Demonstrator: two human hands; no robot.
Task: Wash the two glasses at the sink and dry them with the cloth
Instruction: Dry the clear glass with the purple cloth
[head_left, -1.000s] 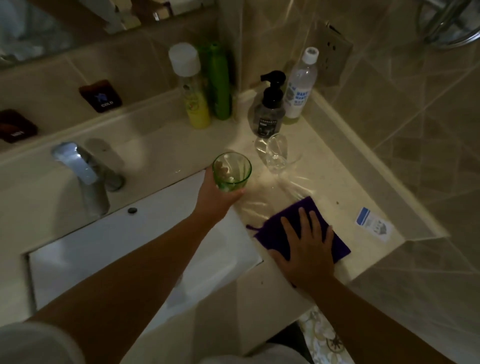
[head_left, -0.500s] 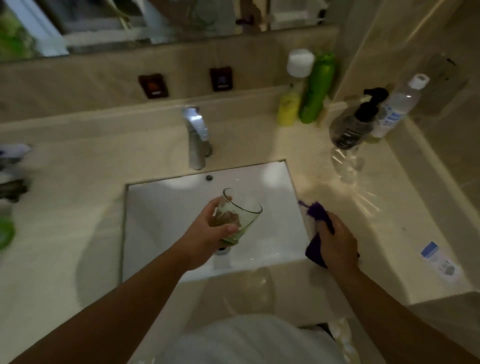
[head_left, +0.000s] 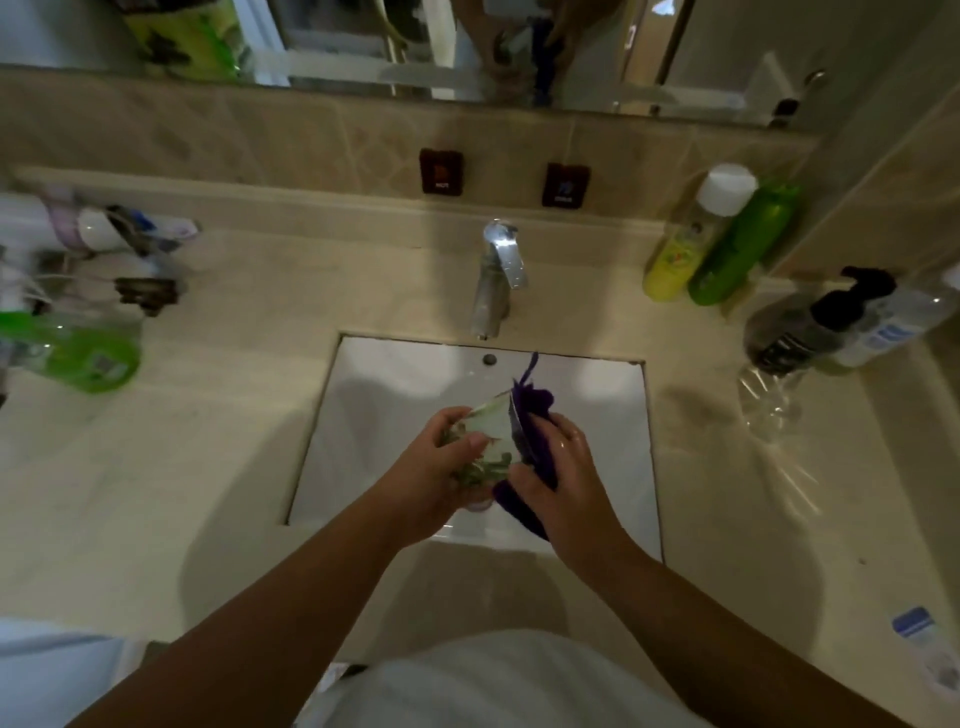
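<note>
counter (head_left: 208, 493) beige, white sink (head_left: 395, 395) | left hand (head_left: 431, 478) grips glass (head_left: 488, 431) | right hand (head_left: 566, 483) grips cloth (head_left: 535, 415)

Counter: a pale beige stone vanity top (head_left: 182, 483) with a white rectangular basin (head_left: 395, 400) sunk into its middle.
Tap: a chrome single-lever tap (head_left: 496, 278) stands on the counter just behind the basin.
Back right corner: a yellow bottle with a white cap (head_left: 680, 249) and a green bottle (head_left: 740, 249) touching side by side.
Right side: a dark pump-top soap bottle (head_left: 810, 327), a clear plastic bottle with a blue label (head_left: 893, 322) just beside it, and a clear drinking glass (head_left: 769, 397) in front of them.
Near right edge: a small blue-and-white packet (head_left: 930, 649).
Left side: a green translucent plastic item (head_left: 78, 353) and blurred toiletries (head_left: 104, 244) behind it.
</note>
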